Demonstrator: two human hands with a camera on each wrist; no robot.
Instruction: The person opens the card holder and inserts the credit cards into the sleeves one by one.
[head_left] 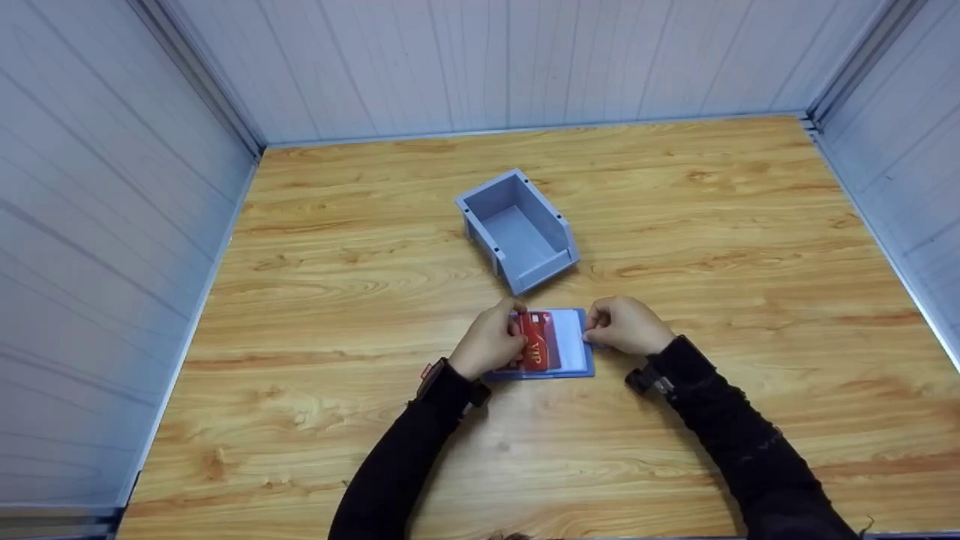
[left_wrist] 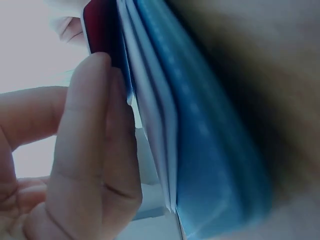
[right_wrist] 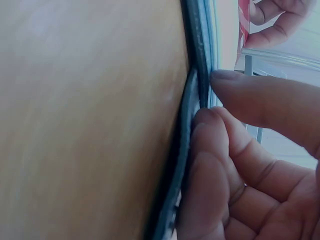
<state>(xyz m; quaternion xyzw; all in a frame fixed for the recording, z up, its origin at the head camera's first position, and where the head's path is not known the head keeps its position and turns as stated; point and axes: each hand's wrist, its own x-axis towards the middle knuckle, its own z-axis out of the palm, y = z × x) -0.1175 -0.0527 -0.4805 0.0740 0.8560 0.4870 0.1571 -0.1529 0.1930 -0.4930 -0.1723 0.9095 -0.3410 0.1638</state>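
A blue card holder (head_left: 589, 370) lies spread on the table, with clear plastic sleeves (head_left: 570, 339) on its right part. Over the sleeves is a red card marked VIP (head_left: 535, 351). My left hand (head_left: 489, 342) pinches this card between thumb and fingers; in the left wrist view the red card (left_wrist: 100, 30) stands beside the sleeve edges. On the right, my right hand (head_left: 630, 325) pinches the holder's edge. The right wrist view shows thumb and fingertips at the dark cover edge (right_wrist: 194, 40) and the sleeves. The holder's left part is mostly behind my left hand.
A grey plastic bin (head_left: 521, 232) with nothing in it stands just beyond the card holder. The wood-grain table (head_left: 337, 300) is bounded by pale panels (head_left: 480, 67) at the back and both sides.
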